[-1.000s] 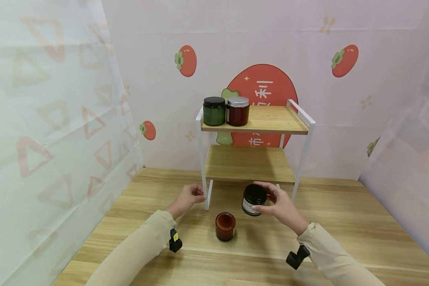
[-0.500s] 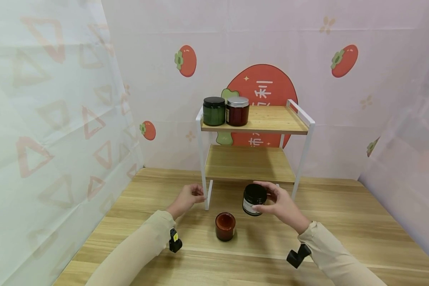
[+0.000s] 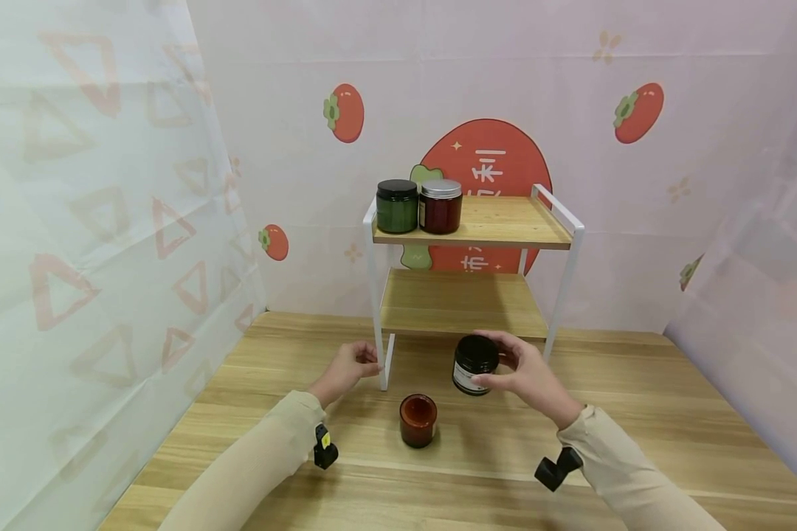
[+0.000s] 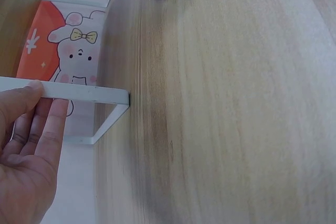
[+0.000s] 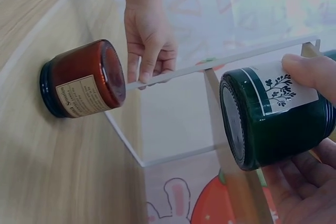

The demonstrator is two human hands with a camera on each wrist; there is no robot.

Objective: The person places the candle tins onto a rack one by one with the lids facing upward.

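My right hand (image 3: pixel 533 377) holds a dark green glass jar (image 5: pixel 262 129) with a black lid and a white plant-print label. The jar is upright and above the table, thumb on its label side and fingers round the other side. My left hand (image 3: pixel 345 372) pinches the front left leg (image 4: pixel 84 93) of a white-framed shelf rack near its foot. Between the hands, an amber jar (image 3: pixel 418 423) stands on the wooden table upside down, its dark lid at the tabletop. The left wrist view shows only part of that jar.
On the rack's top board (image 3: pixel 505 221), a green jar (image 3: pixel 397 208) with a black lid sits beside a dark red jar (image 3: pixel 441 209) with a silver lid. A lower board (image 3: pixel 461 302) spans the rack beneath. Printed cloth (image 3: pixel 292 147) surrounds the table.
My right hand and the green jar have risen slightly and shifted a little to the right. The left hand stays on the rack leg, and the amber jar has not moved.
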